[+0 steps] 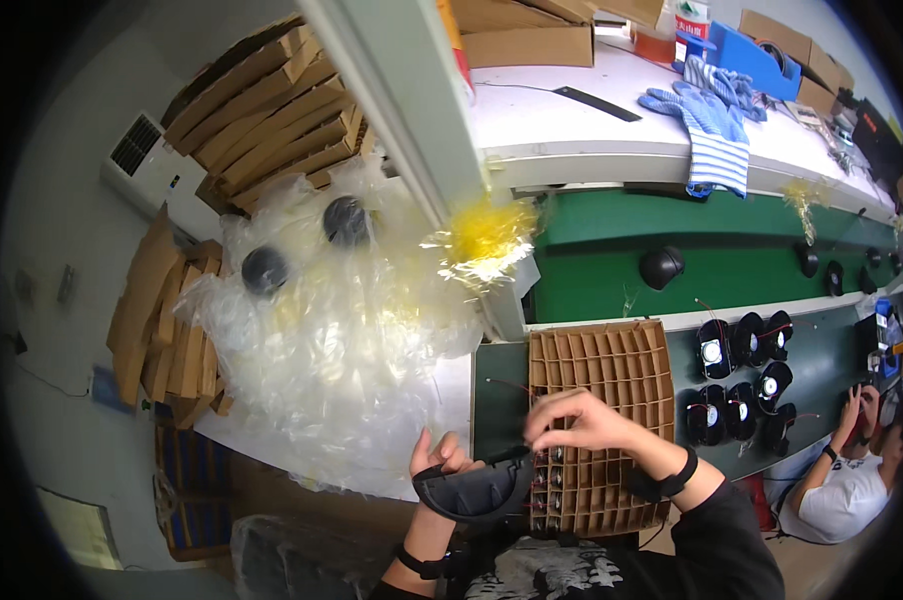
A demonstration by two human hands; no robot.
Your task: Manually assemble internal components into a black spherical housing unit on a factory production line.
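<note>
A black, bowl-shaped plastic shell (475,490) with ribs inside is held tilted near my body. My left hand (446,456) grips it from the left side, thumb raised and fingers curled behind its rim. At the shell's upper right edge is my right hand (584,420), with its fingers pinched together. What those fingertips hold, if anything, is too small to make out. Under my right forearm lies a cardboard divider grid (627,362), with small metallic parts in the cells along its left side.
Black housings with round white-centred parts and thin wires (712,355) stand in rows at right. A green conveyor belt (582,240) runs behind, carrying black domes. Clear plastic bags (322,370) cover the left table. A co-worker (852,490) sits far right. Yellow tinsel (487,240) hangs from a post.
</note>
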